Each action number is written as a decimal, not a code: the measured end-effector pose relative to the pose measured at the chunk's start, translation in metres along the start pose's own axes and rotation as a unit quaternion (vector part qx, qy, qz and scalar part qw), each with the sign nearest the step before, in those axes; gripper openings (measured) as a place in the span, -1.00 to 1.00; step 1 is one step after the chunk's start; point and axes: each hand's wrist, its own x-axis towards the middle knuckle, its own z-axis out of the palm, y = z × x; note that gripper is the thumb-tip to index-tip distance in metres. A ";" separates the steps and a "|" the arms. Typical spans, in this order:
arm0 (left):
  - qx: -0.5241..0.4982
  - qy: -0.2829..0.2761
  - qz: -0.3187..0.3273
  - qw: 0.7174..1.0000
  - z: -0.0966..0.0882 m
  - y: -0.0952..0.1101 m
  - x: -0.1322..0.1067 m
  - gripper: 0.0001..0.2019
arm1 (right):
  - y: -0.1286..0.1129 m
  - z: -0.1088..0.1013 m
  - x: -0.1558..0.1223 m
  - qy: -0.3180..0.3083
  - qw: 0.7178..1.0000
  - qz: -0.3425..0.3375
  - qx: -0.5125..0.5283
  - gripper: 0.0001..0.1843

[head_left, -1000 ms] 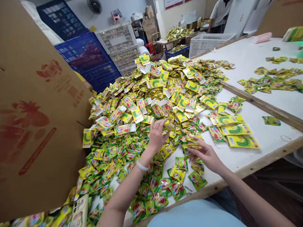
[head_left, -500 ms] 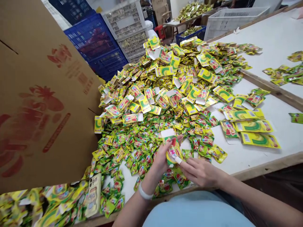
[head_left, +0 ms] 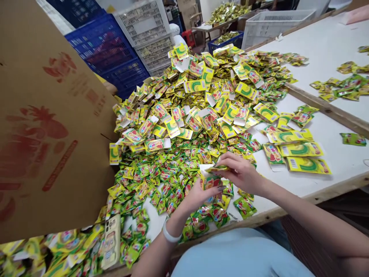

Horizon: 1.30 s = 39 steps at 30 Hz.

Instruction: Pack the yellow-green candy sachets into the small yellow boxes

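My left hand is closed around a small yellow-green carton, held upright with its white top flap open. Just above it, my right hand pinches a green sachet at the carton's mouth. Both hands hover over the near part of a white table, which is covered with a large heap of green sachets and flat yellow cartons. A few flat cartons lie in a row to the right of my hands.
A big brown cardboard sheet stands at the left. A phone lies near the table's front edge. Blue crates and white crates are stacked behind. A second table with scattered sachets is at right.
My left hand picked a carton out of the heap and drew it toward me. My right hand moved from under the carton to its open top, holding a sachet.
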 end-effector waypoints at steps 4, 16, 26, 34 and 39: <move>0.027 0.026 -0.018 0.999 0.000 -0.007 0.001 -0.58 | -0.005 -0.012 -0.007 -0.136 0.986 -0.015 -0.098 -0.82; 0.206 0.016 0.170 0.964 -0.001 -0.006 0.001 -0.63 | -0.023 -0.014 -0.036 -0.019 0.965 -0.200 -0.167 -0.69; 0.215 -0.054 0.127 0.967 0.008 -0.010 -0.002 -0.51 | -0.018 -0.022 -0.030 -0.176 0.960 -0.094 -0.196 -0.76; 0.041 -0.173 -0.032 0.984 0.000 -0.020 0.005 -0.69 | -0.009 -0.009 -0.009 -0.181 0.983 -0.004 -0.010 -0.97; 0.010 -0.148 -0.057 0.987 0.001 -0.024 0.004 -0.65 | -0.010 0.000 -0.008 -0.139 0.986 0.090 0.007 -0.94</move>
